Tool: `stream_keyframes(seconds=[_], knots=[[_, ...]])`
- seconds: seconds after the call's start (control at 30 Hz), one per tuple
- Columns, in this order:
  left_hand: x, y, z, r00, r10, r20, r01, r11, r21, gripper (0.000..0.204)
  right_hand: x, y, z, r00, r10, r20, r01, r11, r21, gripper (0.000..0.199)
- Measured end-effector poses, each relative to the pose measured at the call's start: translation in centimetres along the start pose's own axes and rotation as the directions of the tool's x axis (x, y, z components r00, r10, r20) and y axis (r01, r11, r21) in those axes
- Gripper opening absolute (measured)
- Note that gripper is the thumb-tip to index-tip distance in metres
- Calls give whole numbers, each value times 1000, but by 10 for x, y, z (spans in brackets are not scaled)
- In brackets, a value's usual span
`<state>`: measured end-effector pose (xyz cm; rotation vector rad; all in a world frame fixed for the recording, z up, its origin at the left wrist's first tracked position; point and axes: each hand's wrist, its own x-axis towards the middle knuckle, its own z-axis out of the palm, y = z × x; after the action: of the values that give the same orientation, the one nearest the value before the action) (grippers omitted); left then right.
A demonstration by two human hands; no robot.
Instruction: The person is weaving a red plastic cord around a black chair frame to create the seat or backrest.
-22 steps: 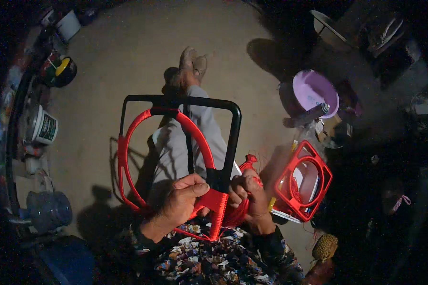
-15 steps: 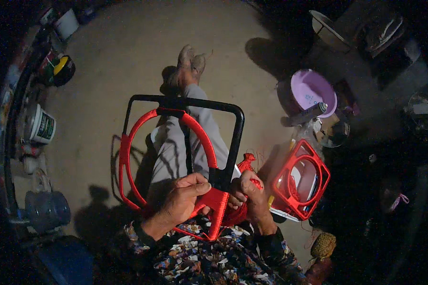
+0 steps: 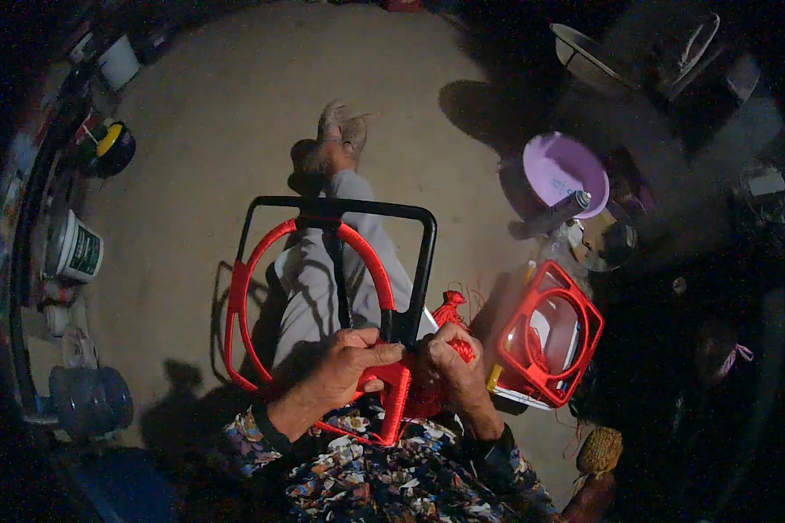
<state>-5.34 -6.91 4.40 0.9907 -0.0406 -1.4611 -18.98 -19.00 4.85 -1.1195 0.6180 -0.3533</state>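
Note:
A squarish frame (image 3: 371, 207) with a ring inside it rests over my lap, tilted. Its far bars are bare black, while the ring and the near and left sides are wrapped in red cord. My left hand (image 3: 344, 370) is closed on the frame's near right part, thumb pressed on top by the wrapped corner. Beside that corner, my right hand (image 3: 464, 375) is curled round red cord (image 3: 462, 350). A tied red bundle of cord (image 3: 449, 307) sticks out beyond the right hand. More red cord lies between the hands, partly hidden.
At my right, a fully red frame (image 3: 591, 314) lies on a white container (image 3: 525, 399). Beyond stand a purple basin (image 3: 549, 170) and a spray can (image 3: 571, 205). To the left are a white bucket (image 3: 80, 250) and a large clear bottle (image 3: 92, 401). My outstretched legs (image 3: 310, 270) reach across the floor.
My right hand has drawn up next to the frame's black bar, its fingers more tightly curled. The left hand's thumb sits slightly farther right. The whole view has shifted a little.

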Motion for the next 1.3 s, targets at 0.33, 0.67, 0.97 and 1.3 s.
stream_keyframes(seconds=[0.33,0.67,0.97,1.3], knots=[[-28,75,-10,926,327,-187,-284,932,225,16,26,-35,-25,997,-66,-45,69,996,59,14],[-52,152,12,864,503,-16,-488,846,214,20,16,-136,-106,837,-483,-256,504,864,18,14],[9,70,-11,960,261,-98,-225,935,275,16,24,-89,-110,673,-615,-411,364,759,-539,21],[-3,16,-30,961,215,-173,-167,953,254,12,27,25,-7,987,19,-160,-43,988,-151,46]])
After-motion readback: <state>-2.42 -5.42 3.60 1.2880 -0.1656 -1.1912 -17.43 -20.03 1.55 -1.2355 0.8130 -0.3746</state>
